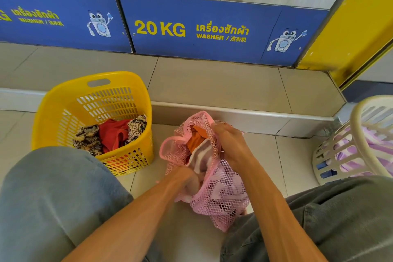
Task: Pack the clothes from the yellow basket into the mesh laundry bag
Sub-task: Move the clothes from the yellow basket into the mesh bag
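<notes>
Clothes remaining for packing lie in the yellow basket (93, 117), which stands on the tiled floor (212, 83) at the left. Three pieces are visible in it: a patterned cream-and-black garment (88, 140) at the left, a red garment (112, 134) in the middle, and a second patterned piece (137, 128) against the right wall. All look soft, light and limp; in my judgement they will bunch and drape on lifting, so a full-handed grab at the middle of each piece suits better than a hold on an edge.

Just right of the basket, apart from it, the pink mesh laundry bag (221, 191) sits on the floor between the person's knees, its mouth open upward. An orange garment (196, 140) and a striped grey-and-white cloth (201, 157) show inside the mouth. The left hand (189, 181) is closed on the striped cloth at the near rim, apparently pushing it in. The right hand (229, 144) is clenched on the far right rim of the bag, bunching the mesh and holding the mouth open. The mesh is floppy and will collapse if released.

At the far right stands a cream basket (361, 140) holding purple-and-white fabric; it is not part of this work.

Packing is partly done.
</notes>
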The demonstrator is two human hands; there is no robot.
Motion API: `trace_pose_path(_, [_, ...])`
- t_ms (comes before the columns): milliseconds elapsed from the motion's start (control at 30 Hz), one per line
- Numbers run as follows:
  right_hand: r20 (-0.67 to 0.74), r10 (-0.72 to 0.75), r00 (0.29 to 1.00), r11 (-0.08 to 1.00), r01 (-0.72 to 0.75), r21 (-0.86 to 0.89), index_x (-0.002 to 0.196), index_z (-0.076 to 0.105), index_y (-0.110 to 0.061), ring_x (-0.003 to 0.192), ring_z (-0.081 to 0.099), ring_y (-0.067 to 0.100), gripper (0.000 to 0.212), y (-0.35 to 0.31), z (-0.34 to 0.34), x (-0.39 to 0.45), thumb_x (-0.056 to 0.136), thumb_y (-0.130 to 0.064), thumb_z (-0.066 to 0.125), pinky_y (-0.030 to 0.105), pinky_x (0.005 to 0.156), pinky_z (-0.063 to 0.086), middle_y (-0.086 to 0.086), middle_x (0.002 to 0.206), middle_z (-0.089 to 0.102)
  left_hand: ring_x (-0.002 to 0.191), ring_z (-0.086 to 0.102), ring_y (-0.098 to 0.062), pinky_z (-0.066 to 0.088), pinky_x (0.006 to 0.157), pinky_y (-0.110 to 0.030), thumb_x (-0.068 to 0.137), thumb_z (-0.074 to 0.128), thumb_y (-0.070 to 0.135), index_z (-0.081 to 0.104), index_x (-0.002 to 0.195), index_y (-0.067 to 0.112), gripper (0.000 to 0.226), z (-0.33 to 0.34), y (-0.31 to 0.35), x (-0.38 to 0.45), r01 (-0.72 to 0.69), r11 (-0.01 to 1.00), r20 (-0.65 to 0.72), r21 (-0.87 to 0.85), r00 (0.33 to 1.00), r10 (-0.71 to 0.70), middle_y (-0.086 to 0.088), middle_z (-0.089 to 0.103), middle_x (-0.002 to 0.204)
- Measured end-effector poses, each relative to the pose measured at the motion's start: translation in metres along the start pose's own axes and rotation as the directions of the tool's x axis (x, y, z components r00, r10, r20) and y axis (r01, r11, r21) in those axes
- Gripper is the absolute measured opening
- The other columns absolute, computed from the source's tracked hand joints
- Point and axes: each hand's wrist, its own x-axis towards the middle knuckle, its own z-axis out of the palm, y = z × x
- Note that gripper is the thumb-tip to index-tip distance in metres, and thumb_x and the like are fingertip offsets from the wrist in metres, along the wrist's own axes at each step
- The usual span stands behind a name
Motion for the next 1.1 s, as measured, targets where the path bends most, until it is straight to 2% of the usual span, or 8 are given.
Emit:
trace_pose_path(133, [-0.012, -0.055, 0.998, 0.998, 0.055, -0.03, 0.078, 0.082, -0.042, 0.1, 0.077, 0.035, 0.024, -0.002, 0.005, -0.004, 0.095, -0.037, 0.066, 0.057, 0.096, 0.06, 0.008, 0.095, 0.082, 0.143, 0.03, -0.032, 0.032, 0.113, -0.043, 0.095, 0.056, 0.029, 0.013, 0.157, 0.025, 0.076, 0.004, -0.009, -0.015, -0.075, 0.99, -0.027, -0.123, 0.997, 0.073, -0.009, 0.026, 0.16])
trace_pose_path(300, [-0.05, -0.045, 0.998, 0.999, 0.045, 0.0, 0.085, 0.082, -0.028, 0.098, 0.077, 0.039, 0.024, -0.014, 0.003, -0.013, 0.1, -0.03, 0.063, 0.054, 0.092, 0.062, 0.014, 0.095, 0.082, 0.111, 0.051, -0.026, 0.045, 0.093, -0.035, 0.092, 0.056, 0.047, 0.027, 0.143, 0.026, 0.063, -0.002, -0.033, -0.031, -0.054, 0.966, -0.044, -0.254, 0.998, 0.044, -0.011, 0.045, 0.137])
trace_pose_path(400, [-0.057, -0.047, 0.997, 0.999, 0.047, 0.01, 0.099, 0.076, -0.026, 0.093, 0.079, 0.036, 0.015, -0.019, 0.008, -0.018, 0.101, -0.029, 0.062, 0.051, 0.088, 0.064, 0.013, 0.099, 0.082, 0.145, 0.028, -0.029, 0.029, 0.114, -0.042, 0.073, 0.056, 0.069, 0.002, 0.154, 0.046, 0.1, -0.005, -0.051, -0.038, -0.104, 0.978, -0.174, -0.182, 0.982, 0.072, 0.0, 0.016, 0.164])
trace_pose_path(500, [-0.057, -0.053, 0.997, 0.998, 0.054, 0.022, 0.091, 0.077, -0.026, 0.096, 0.078, 0.037, 0.016, -0.023, 0.015, -0.019, 0.1, -0.028, 0.064, 0.053, 0.09, 0.063, 0.011, 0.097, 0.081, 0.153, 0.0, -0.024, 0.01, 0.123, -0.051, 0.071, 0.064, 0.073, -0.011, 0.153, 0.047, 0.114, -0.007, -0.06, -0.053, -0.186, 0.963, -0.306, -0.194, 0.944, 0.121, 0.013, -0.01, 0.165])
trace_pose_path(700, [-0.062, -0.054, 0.997, 0.997, 0.058, 0.059, 0.077, 0.072, -0.025, 0.101, 0.076, 0.038, 0.024, -0.029, 0.025, -0.019, 0.1, -0.026, 0.065, 0.056, 0.093, 0.061, 0.006, 0.084, 0.077, 0.138, 0.043, -0.029, 0.043, 0.108, -0.042, 0.08, 0.057, 0.076, 0.025, 0.157, 0.028, 0.096, -0.026, -0.078, -0.113, -0.07, 0.98, -0.328, -0.187, 0.945, 0.005, -0.003, 0.032, 0.16])
trace_pose_path(833, [-0.059, -0.046, 0.997, 0.997, 0.05, 0.063, 0.074, 0.076, -0.028, 0.096, 0.077, 0.036, 0.026, -0.026, 0.033, -0.016, 0.098, -0.028, 0.066, 0.056, 0.092, 0.062, 0.008, 0.092, 0.079, 0.08, 0.074, -0.012, 0.06, 0.079, -0.036, 0.088, 0.063, 0.058, 0.042, 0.146, 0.03, 0.068, -0.043, -0.093, -0.144, -0.334, 0.866, -0.558, -0.371, 0.826, 0.079, 0.009, 0.069, 0.104])
trace_pose_path(967, [-0.029, -0.039, 0.999, 0.997, 0.04, 0.063, 0.093, 0.074, -0.031, 0.096, 0.077, 0.029, 0.011, -0.019, 0.039, -0.01, 0.099, -0.033, 0.065, 0.052, 0.095, 0.062, 0.007, 0.105, 0.08, 0.069, 0.071, -0.015, 0.057, 0.06, -0.03, 0.093, 0.063, 0.024, 0.062, 0.124, 0.019, 0.031, -0.068, -0.112, -0.148, -0.48, 0.722, -0.737, -0.498, 0.673, -0.061, -0.002, 0.074, 0.09])
trace_pose_path(1100, [-0.022, -0.024, 0.999, 0.996, 0.026, 0.085, 0.084, 0.076, -0.029, 0.091, 0.078, 0.027, 0.02, -0.014, 0.038, 0.004, 0.1, -0.03, 0.064, 0.051, 0.094, 0.062, 0.003, 0.09, 0.082, 0.085, 0.067, -0.025, 0.055, 0.068, -0.039, 0.083, 0.058, 0.009, 0.048, 0.134, 0.021, 0.054, -0.102, -0.149, -0.118, -0.489, 0.646, -0.797, -0.586, 0.493, -0.349, -0.012, 0.068, 0.102])
